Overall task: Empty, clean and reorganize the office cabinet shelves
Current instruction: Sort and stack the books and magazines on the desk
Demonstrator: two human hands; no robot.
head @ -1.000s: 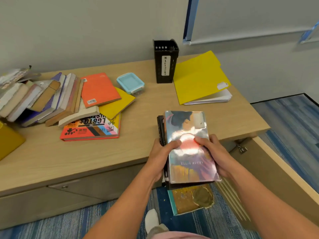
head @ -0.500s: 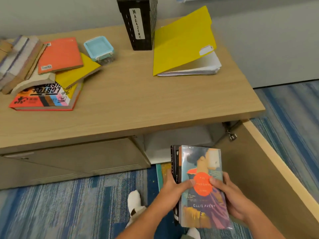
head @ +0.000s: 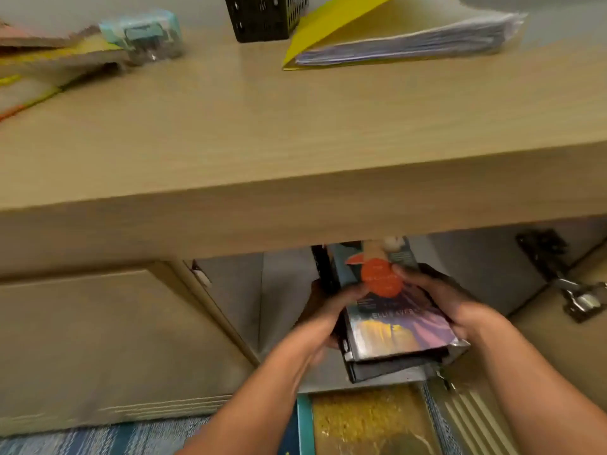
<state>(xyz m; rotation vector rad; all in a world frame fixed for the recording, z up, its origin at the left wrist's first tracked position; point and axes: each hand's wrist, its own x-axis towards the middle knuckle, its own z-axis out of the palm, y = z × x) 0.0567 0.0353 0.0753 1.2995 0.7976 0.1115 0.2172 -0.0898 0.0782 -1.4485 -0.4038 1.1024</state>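
Beneath the light wooden table [head: 295, 133], inside the open grey cabinet [head: 249, 290], left hand [head: 331, 310] and right hand [head: 440, 300] clamp a small stack of glossy-covered books [head: 394, 326]; advisably slide it in level, clear of the table edge.

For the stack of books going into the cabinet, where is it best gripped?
By its two long side edges, one hand per side, as the left hand and right hand do now: the stack of books is flat, several volumes thick, and could slide apart if pinched one-handed.
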